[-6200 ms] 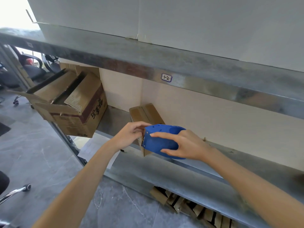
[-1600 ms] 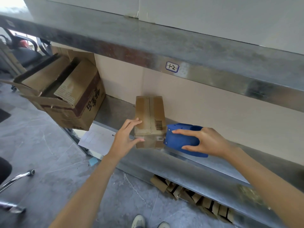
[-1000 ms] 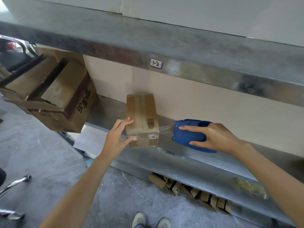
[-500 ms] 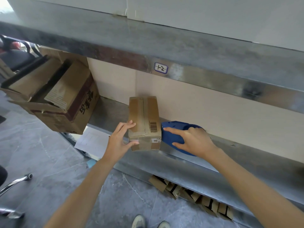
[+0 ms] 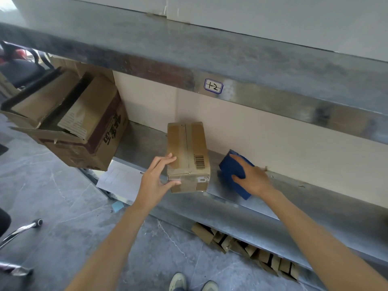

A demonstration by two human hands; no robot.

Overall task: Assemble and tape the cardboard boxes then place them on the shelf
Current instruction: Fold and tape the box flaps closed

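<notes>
box (image 5: pixel 188 148) on shelf (image 5: pixel 228 203) — i see left hand (image 5: pixel 154 182) clasping its near corner; right hand (image 5: pixel 253 178) wrapped round blue tape dispenser (image 5: pixel 230 170).

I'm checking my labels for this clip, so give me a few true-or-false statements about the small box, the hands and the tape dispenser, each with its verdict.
1. The small box stands on the shelf. True.
2. The tape dispenser is pressed against that box. False: it sits apart from it, to the box's right, gripped by the right hand.
3. The left hand holds the small box at its near left corner. True.
4. The large box at the shelf's left end is taped closed. False: its top flaps stand open.
</notes>
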